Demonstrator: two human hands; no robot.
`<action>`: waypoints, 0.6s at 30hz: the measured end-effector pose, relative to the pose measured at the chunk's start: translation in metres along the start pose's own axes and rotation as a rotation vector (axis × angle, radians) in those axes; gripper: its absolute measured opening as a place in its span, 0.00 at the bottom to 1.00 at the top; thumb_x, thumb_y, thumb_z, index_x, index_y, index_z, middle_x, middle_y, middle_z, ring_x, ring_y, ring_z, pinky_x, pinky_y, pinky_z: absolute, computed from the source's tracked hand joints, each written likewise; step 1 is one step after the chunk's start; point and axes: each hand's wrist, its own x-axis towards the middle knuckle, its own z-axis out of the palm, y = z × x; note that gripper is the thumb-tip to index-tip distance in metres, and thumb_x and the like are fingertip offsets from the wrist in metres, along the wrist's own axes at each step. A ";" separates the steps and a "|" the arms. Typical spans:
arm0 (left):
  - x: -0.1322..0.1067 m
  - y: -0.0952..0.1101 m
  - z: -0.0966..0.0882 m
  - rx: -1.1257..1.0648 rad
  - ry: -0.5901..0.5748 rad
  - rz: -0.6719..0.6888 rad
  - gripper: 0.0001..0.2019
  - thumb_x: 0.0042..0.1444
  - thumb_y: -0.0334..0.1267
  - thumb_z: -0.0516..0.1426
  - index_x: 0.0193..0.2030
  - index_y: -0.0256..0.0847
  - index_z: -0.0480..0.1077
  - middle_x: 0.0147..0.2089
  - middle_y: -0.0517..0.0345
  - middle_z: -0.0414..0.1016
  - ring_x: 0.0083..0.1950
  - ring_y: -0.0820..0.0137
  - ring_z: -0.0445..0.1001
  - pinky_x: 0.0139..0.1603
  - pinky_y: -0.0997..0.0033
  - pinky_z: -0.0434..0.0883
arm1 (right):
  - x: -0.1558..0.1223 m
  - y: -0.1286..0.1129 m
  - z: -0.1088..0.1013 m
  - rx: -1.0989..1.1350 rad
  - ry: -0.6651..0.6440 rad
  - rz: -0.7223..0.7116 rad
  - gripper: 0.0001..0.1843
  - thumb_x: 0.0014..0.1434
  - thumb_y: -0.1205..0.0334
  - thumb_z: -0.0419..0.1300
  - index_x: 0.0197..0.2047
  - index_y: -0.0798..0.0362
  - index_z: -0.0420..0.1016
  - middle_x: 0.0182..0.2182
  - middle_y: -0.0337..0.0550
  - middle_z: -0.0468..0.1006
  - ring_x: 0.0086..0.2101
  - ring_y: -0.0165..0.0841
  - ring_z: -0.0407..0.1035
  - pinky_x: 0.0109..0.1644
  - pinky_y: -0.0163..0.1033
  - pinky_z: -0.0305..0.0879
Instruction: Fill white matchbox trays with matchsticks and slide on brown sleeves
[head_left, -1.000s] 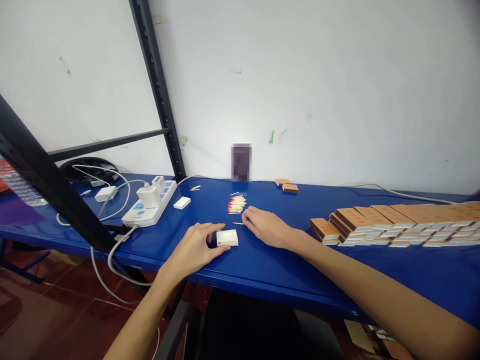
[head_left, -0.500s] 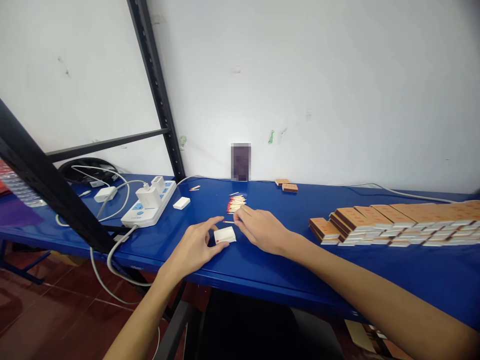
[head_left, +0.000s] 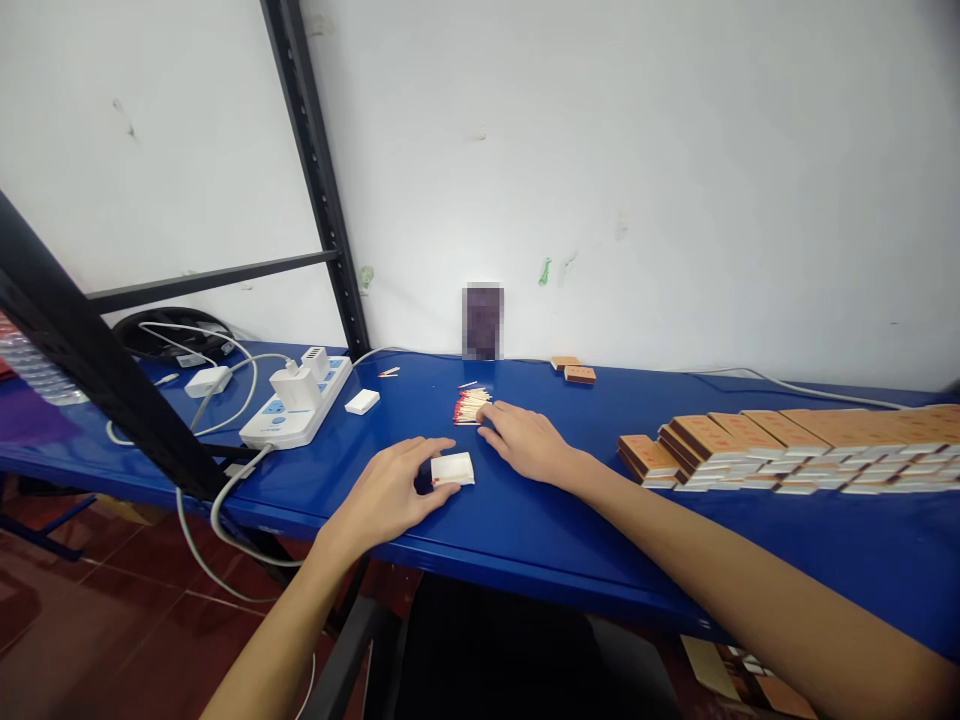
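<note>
A small white matchbox tray (head_left: 452,468) lies on the blue table, with a red match head showing at its left end. My left hand (head_left: 394,490) curves around the tray, thumb on its near edge and fingers by its far edge, holding it in place. Beyond it lies a loose pile of matches (head_left: 471,405), red heads pointing left. My right hand (head_left: 529,440) rests at the pile's right end, fingertips touching the match ends. A gap shows between its thumb and fingers, and I see no match lifted in them.
Rows of stacked matchboxes (head_left: 795,445) fill the right side. Two matchboxes (head_left: 579,375) lie near the wall. At left are a white box (head_left: 362,402), a few stray matches (head_left: 389,372), a power strip (head_left: 300,410) with cables, and a black shelf post (head_left: 319,170).
My right hand has moved away from the tray to the match pile. The match it pinched above the tray is no longer in its fingers. My left hand stays around the tray.
</note>
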 end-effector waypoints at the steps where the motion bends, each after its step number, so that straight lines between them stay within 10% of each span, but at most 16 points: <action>1: 0.000 0.001 0.000 0.010 -0.006 0.005 0.22 0.59 0.44 0.59 0.59 0.43 0.68 0.46 0.54 0.77 0.41 0.64 0.74 0.44 0.65 0.72 | 0.002 0.001 0.001 0.009 -0.011 0.006 0.12 0.69 0.58 0.47 0.50 0.51 0.67 0.48 0.47 0.74 0.46 0.38 0.70 0.40 0.37 0.60; 18: 0.000 -0.009 0.005 0.019 0.069 -0.083 0.26 0.59 0.42 0.58 0.64 0.44 0.61 0.47 0.55 0.74 0.44 0.63 0.73 0.47 0.63 0.70 | -0.009 -0.028 -0.010 0.135 0.118 -0.230 0.11 0.71 0.58 0.46 0.43 0.51 0.66 0.38 0.42 0.77 0.35 0.32 0.70 0.38 0.37 0.54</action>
